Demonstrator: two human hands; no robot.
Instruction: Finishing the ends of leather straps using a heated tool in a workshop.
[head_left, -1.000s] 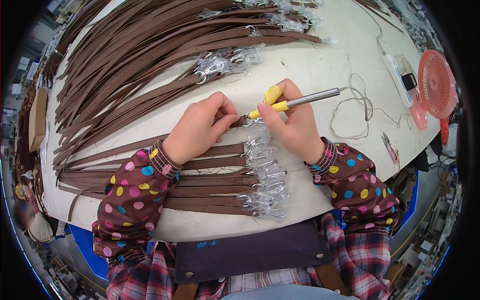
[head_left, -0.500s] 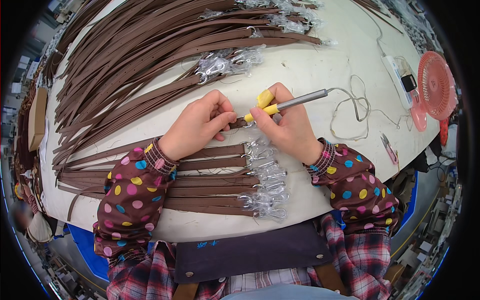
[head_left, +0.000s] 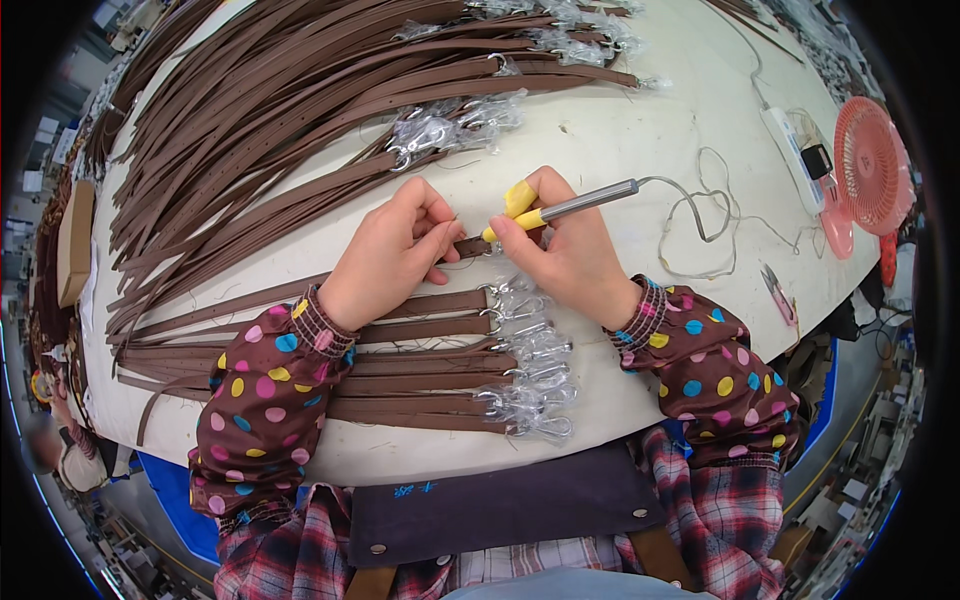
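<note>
My left hand (head_left: pixel 395 240) pinches a brown strap (head_left: pixel 470 246) near its end with thumb and fingers closed, and a loose thread rises by the fingertips. In my right hand (head_left: pixel 570 245) is a corded pen-shaped tool (head_left: pixel 592 199), grey metal at the back and yellow toward the tip. Its tip points down-left at the strap, close to my left fingertips; whether it touches cannot be made out. A yellow wrap (head_left: pixel 519 198) covers my right index finger. Just below lie several more brown straps (head_left: pixel 430 326) with metal clasps in clear plastic (head_left: pixel 530 370).
A big pile of brown straps (head_left: pixel 270 130) fills the far left of the white table (head_left: pixel 640 150). On the right are a pink fan (head_left: pixel 868 165), a white power strip (head_left: pixel 795 160), looped cord (head_left: pixel 735 215) and small snips (head_left: pixel 777 294). A cardboard box (head_left: pixel 76 243) stands at the left edge.
The pen-shaped tool and my right hand have shifted slightly left, bringing the tip nearer my left fingertips. My left hand keeps its pinch on the strap.
</note>
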